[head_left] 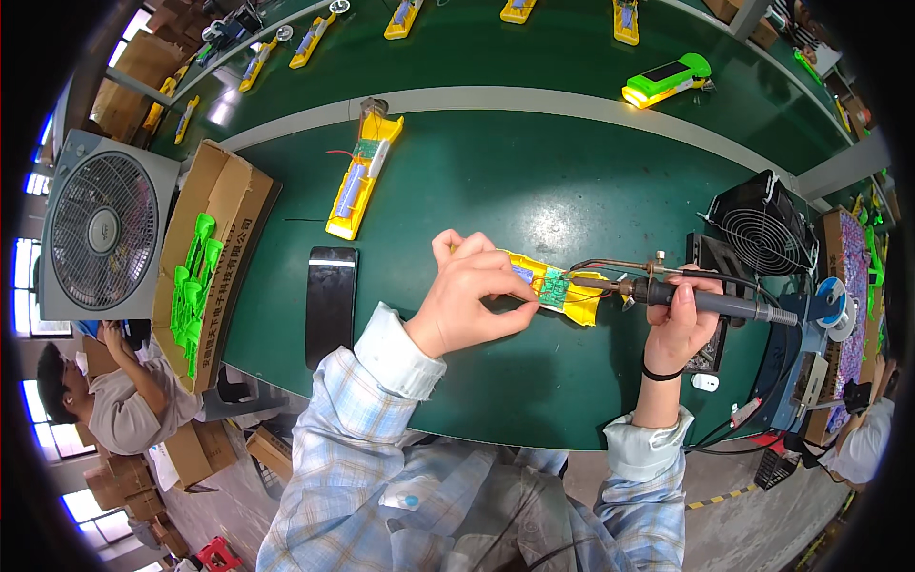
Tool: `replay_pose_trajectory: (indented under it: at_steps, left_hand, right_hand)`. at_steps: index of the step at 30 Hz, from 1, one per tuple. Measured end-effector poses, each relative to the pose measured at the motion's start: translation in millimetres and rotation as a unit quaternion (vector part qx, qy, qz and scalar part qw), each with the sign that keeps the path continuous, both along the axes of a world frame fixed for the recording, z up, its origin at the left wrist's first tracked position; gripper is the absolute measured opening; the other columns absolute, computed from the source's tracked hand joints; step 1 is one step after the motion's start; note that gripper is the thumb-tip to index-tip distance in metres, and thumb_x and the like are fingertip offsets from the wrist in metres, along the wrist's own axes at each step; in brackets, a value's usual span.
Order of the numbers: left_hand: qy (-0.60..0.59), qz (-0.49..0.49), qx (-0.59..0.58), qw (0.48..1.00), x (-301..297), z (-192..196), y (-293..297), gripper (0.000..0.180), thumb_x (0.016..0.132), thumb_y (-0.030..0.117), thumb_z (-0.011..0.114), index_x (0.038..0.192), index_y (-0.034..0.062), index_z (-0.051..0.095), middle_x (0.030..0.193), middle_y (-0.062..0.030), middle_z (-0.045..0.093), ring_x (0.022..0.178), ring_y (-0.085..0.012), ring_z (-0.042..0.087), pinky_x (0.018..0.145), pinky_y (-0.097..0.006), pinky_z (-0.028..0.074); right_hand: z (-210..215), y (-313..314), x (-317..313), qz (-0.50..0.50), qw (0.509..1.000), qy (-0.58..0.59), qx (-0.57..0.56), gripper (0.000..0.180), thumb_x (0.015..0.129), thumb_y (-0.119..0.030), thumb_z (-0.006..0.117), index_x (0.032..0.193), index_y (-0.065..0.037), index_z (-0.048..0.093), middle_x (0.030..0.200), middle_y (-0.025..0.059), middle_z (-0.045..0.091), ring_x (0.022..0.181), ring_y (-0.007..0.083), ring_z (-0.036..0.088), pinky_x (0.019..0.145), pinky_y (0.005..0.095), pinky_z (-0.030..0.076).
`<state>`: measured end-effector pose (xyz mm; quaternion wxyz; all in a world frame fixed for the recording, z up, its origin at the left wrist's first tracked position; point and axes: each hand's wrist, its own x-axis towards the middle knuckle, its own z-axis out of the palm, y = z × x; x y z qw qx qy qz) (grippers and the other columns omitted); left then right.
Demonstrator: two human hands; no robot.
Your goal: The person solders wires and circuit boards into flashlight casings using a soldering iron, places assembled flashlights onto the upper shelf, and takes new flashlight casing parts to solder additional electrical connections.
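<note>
My right hand is closed around the dark handle of a soldering iron, which has a thin metal feed tube running along it. The iron's tip points left and reaches the green circuit board in an open yellow lamp housing. From the left, my left hand covers part of that housing, thumb and forefinger pinched at the board's edge on what looks like a thin wire. A lilac battery cell shows partly behind the fingers. Another open yellow housing with cell, board and red wire lies farther left.
A black phone lies left of my arm. A cardboard box of green parts and a grey fan stand left. To the right are a black fan and a solder reel. Several lamps line the far belt.
</note>
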<state>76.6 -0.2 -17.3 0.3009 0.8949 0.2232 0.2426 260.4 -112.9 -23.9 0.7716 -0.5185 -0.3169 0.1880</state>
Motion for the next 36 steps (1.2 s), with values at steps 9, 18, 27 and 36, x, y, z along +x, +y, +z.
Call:
replay_pose_trajectory:
  at_steps: [9,18,27,36]
  left_hand:
    - [0.001,0.036,0.014,0.999,2.7,-1.5,-4.4,0.009,0.054,0.016,0.067,0.058,0.0162,0.06,0.056,0.0071,0.047,0.065,-0.0103,0.039,0.07,-0.032,0.017]
    - [0.004,0.046,0.014,0.999,3.0,-1.5,-5.2,0.008,0.054,0.016,0.067,0.058,0.0151,0.06,0.057,0.0068,0.048,0.065,-0.0101,0.039,0.07,-0.033,0.017]
    - [0.009,0.041,-0.003,0.999,2.7,-1.3,-3.2,0.007,0.055,0.016,0.065,0.057,0.014,0.059,0.053,0.0053,0.043,0.064,-0.0107,0.039,0.069,-0.031,0.019]
    - [0.008,0.046,-0.008,0.999,3.9,1.3,-3.9,0.007,0.055,0.016,0.065,0.057,0.0128,0.059,0.053,0.0044,0.042,0.063,-0.0109,0.039,0.069,-0.031,0.02]
  right_hand:
    - [0.2,-0.2,-0.2,0.013,1.0,-0.008,-0.014,0.016,0.076,-0.015,0.051,0.081,-0.002,0.043,0.076,0.008,0.046,0.045,0.0044,0.035,0.037,0.0155,0.028]
    - [2.7,-2.0,-0.4,-0.005,0.999,-0.035,-0.039,0.016,0.075,-0.015,0.052,0.078,-0.002,0.043,0.071,0.007,0.045,0.045,0.0043,0.035,0.038,0.0155,0.028]
    - [3.2,-1.2,-1.1,0.012,0.998,-0.057,-0.035,0.013,0.075,-0.011,0.05,0.078,-0.001,0.042,0.07,0.0073,0.045,0.047,0.0048,0.036,0.039,0.0166,0.029]
    - [0.6,-0.7,-1.5,0.024,0.997,-0.064,-0.042,0.011,0.076,-0.008,0.05,0.078,-0.001,0.042,0.07,0.0068,0.045,0.047,0.0046,0.036,0.041,0.0168,0.029]
